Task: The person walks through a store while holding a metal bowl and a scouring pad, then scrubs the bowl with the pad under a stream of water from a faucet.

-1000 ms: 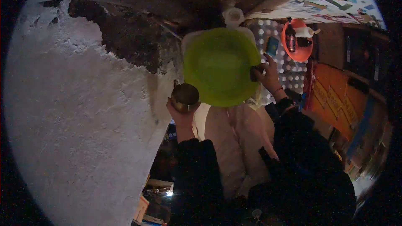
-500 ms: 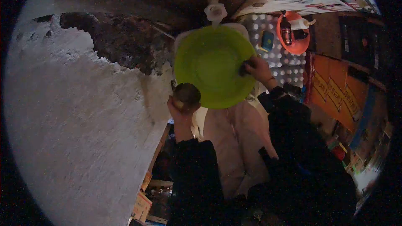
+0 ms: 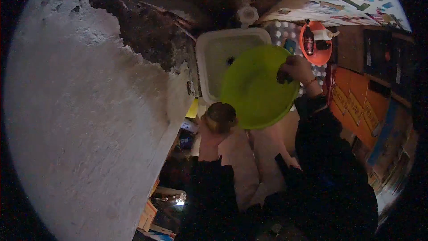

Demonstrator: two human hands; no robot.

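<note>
A green basin (image 3: 256,91) is tilted over the right part of a white sink (image 3: 207,85), whose drain hole shows at the basin's left. My right hand (image 3: 299,68) is closed at the basin's right rim, with a small dark thing (image 3: 282,76) under the fingertips on the inner side; I cannot tell what it is. In my left hand (image 3: 210,136) sits a small round container (image 3: 221,114), dark on top and paler at the side. It overlaps the basin's lower left edge in this view.
Above the sink hangs a white tap (image 3: 247,14). To the right, an orange-red bowl (image 3: 318,58) holds a dark bottle (image 3: 308,40) and a white one (image 3: 322,35). Orange cartons (image 3: 352,102) stand along the right side. A peeling white wall (image 3: 93,120) fills the left.
The basin has shifted right and tilted in my right hand, uncovering the sink and its drain. My left hand has moved right with the round container. The camera view has shifted too.
</note>
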